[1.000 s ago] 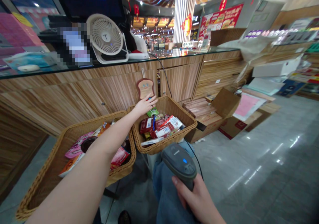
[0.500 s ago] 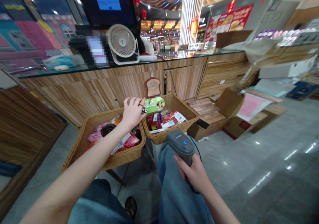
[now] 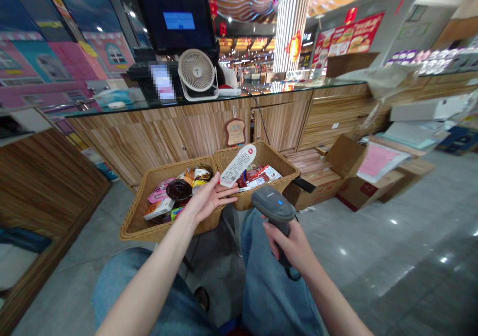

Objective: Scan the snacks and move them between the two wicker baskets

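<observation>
Two woven baskets stand side by side in front of a wood-grain counter (image 3: 164, 134). On the left, the left basket (image 3: 142, 231) holds a pink pack (image 3: 159, 191), an orange-and-white box (image 3: 160, 209), a tub with a dark round lid (image 3: 179, 189) and, at its far right corner, a can (image 3: 202, 172). Over its right end the left hand (image 3: 207, 199) reaches in from the near left, palm turned up and fingers spread, with the thumb against the near end of a white oblong package (image 3: 239, 164); how the fingers bear on its underside cannot be told.

That package is above the left part of the right basket (image 3: 280, 158), its printed face toward the wearer. It lies far and slightly right of the left hand; its long axis slants from near left to far right, ending in a rounded tip with a red mark. The left hand is the nearer one, touching it. Red-and-white packs (image 3: 272, 171) lie below, to the right.

Nearer and further right, the right hand (image 3: 289, 241) is wrapped around the handle of a dark scanner (image 3: 273, 204). The scanner's head points far and left, toward the package, apart from it. Rightmost, an open carton (image 3: 343, 152) stands on the floor.
</observation>
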Demonstrator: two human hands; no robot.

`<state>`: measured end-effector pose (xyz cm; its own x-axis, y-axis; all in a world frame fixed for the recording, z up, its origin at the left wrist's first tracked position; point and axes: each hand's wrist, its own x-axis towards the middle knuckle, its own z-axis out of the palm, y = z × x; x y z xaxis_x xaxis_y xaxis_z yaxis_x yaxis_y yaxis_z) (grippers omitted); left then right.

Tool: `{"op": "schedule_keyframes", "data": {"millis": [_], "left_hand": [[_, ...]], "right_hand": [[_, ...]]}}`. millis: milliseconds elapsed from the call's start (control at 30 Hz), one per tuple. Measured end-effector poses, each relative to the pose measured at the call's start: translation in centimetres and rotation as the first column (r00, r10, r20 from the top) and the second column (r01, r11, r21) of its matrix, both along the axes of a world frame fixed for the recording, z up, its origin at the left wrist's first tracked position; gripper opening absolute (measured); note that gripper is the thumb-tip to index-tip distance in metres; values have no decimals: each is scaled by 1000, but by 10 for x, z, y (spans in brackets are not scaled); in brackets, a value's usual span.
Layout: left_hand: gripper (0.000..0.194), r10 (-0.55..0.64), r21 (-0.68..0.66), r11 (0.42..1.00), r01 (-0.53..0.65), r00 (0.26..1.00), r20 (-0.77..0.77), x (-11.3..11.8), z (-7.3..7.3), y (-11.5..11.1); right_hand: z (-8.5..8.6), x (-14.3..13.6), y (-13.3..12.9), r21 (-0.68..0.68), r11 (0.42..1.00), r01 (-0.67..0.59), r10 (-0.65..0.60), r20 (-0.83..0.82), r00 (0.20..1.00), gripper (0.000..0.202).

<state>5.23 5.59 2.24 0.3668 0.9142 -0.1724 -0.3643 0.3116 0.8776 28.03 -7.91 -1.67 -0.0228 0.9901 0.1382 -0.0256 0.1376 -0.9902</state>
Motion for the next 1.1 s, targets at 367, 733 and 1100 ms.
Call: {"op": "schedule_keyframes", "data": {"millis": [367, 733, 1100], "left_hand": [[69, -81, -127, 987, 103, 983, 167, -11, -11, 7], [68, -78, -103, 990, 92, 987, 137, -11, -8, 2], [66, 773, 615, 622, -484, 507, -382, -99, 8, 1]], "right_hand": [[11, -14, 0, 77, 997, 29, -43, 186, 982, 30], [13, -15, 1, 89, 995, 39, -56, 196, 979, 28], [10, -5, -1, 43, 999, 29, -38, 211, 977, 43]]}}
